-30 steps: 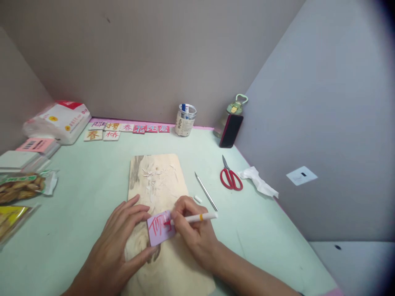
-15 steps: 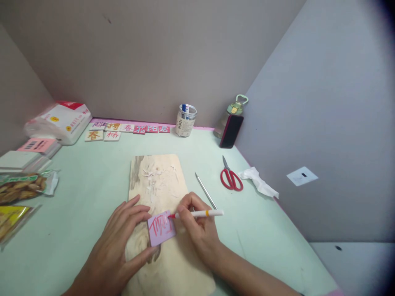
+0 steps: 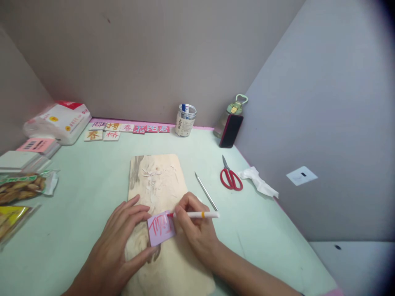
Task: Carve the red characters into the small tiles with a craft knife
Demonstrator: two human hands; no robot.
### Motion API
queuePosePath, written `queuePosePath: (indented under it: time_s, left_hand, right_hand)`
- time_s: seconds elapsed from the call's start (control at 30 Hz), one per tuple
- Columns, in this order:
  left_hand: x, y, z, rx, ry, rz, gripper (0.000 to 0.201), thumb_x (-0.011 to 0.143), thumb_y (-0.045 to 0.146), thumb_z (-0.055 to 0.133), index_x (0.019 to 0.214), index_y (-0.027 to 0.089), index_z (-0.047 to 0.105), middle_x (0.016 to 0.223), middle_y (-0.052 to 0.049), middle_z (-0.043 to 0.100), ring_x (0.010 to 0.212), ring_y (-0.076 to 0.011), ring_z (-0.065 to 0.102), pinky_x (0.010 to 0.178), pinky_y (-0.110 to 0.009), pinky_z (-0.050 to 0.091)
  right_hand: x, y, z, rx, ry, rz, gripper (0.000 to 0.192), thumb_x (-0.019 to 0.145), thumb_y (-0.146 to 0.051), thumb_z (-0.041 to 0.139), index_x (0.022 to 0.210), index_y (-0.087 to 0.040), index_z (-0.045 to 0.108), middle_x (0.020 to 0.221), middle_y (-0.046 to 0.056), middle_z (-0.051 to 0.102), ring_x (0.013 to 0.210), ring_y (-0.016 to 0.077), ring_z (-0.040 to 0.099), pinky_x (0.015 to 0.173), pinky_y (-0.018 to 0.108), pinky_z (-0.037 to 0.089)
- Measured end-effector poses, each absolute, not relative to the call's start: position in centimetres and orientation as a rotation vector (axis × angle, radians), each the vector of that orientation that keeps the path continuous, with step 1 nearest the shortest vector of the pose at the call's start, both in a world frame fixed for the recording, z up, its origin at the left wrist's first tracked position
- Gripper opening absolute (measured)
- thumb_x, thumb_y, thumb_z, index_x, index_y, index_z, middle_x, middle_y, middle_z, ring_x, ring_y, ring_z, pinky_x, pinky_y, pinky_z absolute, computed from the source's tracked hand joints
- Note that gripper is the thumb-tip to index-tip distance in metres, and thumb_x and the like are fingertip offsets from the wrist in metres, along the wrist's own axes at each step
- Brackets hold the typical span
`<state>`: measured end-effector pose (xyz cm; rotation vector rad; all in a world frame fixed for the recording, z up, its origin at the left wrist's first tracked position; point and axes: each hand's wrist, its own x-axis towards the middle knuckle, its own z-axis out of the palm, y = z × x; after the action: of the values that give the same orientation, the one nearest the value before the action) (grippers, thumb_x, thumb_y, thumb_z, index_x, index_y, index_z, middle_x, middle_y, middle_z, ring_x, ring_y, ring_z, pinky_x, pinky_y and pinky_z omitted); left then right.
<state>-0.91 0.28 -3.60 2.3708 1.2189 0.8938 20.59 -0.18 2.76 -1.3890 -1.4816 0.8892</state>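
Note:
A small purple square tile point(image 3: 161, 239) with red strokes of a written character lies on a wooden board point(image 3: 173, 271). My left hand point(image 3: 119, 240) steadies the tile, fingers at its upper left corner and thumb at its lower edge. Pinched in my right hand point(image 3: 197, 228) is a white marker point(image 3: 193, 214) with a red tip and a yellow band. That tip touches the upper right part of the tile. Pale shavings point(image 3: 151, 174) are scattered over the far half of the board. To the right of the board lies a silver craft knife point(image 3: 206, 191).
Red-handled scissors point(image 3: 231, 177) and a crumpled tissue point(image 3: 259, 182) lie at right. A bottle point(image 3: 219, 125) with a phone point(image 3: 231, 131) leaning on it and a can point(image 3: 185, 123) stand behind. Several lettered tiles point(image 3: 111, 136), a tissue pack point(image 3: 66, 123) and snack bags point(image 3: 23, 189) are leftward.
The marker and my right hand have shifted slightly left across the tile. My left hand and the tile have stayed in place.

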Motion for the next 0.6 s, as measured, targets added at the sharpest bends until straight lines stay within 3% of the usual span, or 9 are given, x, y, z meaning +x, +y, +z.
queuePosePath:
  time_s: [0.6]
  left_hand:
    - [-0.84,0.25,-3.29,2.353,1.223,0.904,0.045,0.087,0.046,0.068,0.125,0.028,0.051,0.131,-0.007,0.060,0.140,-0.0351,0.042,0.111,-0.059,0.041]
  right_hand:
    - [20.89,-0.45,3.00,-1.281,-1.515,0.926,0.027,0.090,-0.025,0.047,0.065,-0.023,0.037,0.065,-0.001,0.044,0.069,0.0180,0.044,0.068,0.034,0.033]
